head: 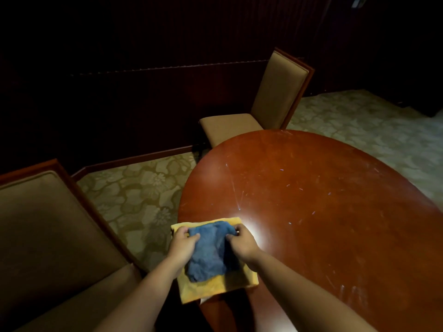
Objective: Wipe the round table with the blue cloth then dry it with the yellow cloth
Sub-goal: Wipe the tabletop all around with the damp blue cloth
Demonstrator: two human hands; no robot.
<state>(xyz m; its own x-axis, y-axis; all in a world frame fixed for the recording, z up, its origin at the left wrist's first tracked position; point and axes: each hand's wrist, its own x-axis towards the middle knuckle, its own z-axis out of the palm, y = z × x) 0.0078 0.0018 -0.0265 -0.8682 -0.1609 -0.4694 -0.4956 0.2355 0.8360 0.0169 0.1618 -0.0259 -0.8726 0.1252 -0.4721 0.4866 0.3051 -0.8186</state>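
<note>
The round reddish-brown table (311, 200) fills the right half of the view, its top scratched and glossy. At its near left edge lies the yellow cloth (211, 287), flat, one corner hanging over the rim. The crumpled blue cloth (209, 252) sits on top of it. My left hand (183, 244) pinches the blue cloth's upper left corner. My right hand (241, 243) pinches its upper right corner. Both hands are over the yellow cloth.
A tan padded chair (271, 101) stands at the far side of the table. Another tan chair (48, 236) is close on my left. Patterned carpet (134, 192) lies between them, and a dark wood-panelled wall is behind.
</note>
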